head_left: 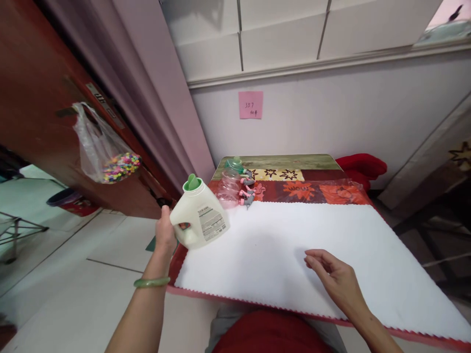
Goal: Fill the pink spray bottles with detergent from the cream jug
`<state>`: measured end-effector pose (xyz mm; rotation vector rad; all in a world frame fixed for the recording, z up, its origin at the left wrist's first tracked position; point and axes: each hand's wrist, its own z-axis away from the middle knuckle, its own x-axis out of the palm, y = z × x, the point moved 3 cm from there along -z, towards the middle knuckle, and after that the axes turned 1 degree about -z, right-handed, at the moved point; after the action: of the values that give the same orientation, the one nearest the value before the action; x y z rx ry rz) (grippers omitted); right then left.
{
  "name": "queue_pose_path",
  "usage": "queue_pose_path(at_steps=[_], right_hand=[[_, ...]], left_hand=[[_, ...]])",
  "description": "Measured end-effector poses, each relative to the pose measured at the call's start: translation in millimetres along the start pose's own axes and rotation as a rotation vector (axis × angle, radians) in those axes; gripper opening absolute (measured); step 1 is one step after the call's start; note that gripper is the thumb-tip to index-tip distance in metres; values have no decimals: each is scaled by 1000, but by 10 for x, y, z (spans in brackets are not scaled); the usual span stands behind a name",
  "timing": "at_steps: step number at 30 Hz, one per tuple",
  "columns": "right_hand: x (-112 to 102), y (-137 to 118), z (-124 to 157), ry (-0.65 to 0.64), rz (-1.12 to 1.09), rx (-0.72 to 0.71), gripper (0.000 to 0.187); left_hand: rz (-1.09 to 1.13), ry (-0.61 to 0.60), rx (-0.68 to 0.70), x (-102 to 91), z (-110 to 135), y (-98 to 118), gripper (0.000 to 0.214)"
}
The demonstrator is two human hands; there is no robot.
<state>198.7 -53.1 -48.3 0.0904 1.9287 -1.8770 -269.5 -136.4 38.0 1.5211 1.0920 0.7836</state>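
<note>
Pale plastic, likely stiff, slick: my left hand (pixel 166 233) is clasping the jug (pixel 202 215) by its handle (pixel 177 218), my right hand (pixel 333 277) curling empty.

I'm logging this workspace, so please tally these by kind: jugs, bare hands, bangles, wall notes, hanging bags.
Jug: 1
Hands, left hand and right hand: 2
Green bangle: 1
Pink note: 1
Plastic bag: 1
Total: 6

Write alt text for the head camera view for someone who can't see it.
A person's left hand, wearing a green bangle, grips a pale detergent jug with a green pouring spout at the left edge of a table. The loosely curled right hand is over a white mat, with trigger spray bottles near the far left corner.
</note>
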Motion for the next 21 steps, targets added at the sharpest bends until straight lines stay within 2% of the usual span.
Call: queue_pose_path(at_steps=[3,5,6,7,8,10,12,17,21], right_hand=[[-62,11,-88,-17,-20,27,35],[-94,-19,-171,-24,-60,36,36],[-101,-54,-220,-29,-85,35,37],[-102,-103,-274,-36,-110,31,37],[-99,-165,-333,-47,-133,25,38],[-87,-324,-465,-79,-174,10,40],[-86,-511,-609,-108,-203,-10,41],[-107,-946,-1005,-125,-250,-48,49],[-19,-1158,-1344,-129,-409,59,68]], left_hand=[[-126,191,164,-6,271,163,37],[-161,243,296,104,582,306,34],[-184,182,360,216,755,383,33],[-225,7,454,384,932,468,28],[-217,-216,490,576,1107,538,21],[-132,-635,365,965,1414,629,11],[-96,-807,287,1291,1613,726,14],[10,-949,30,1951,1709,830,42],[104,-1017,-204,2389,1642,856,74]])
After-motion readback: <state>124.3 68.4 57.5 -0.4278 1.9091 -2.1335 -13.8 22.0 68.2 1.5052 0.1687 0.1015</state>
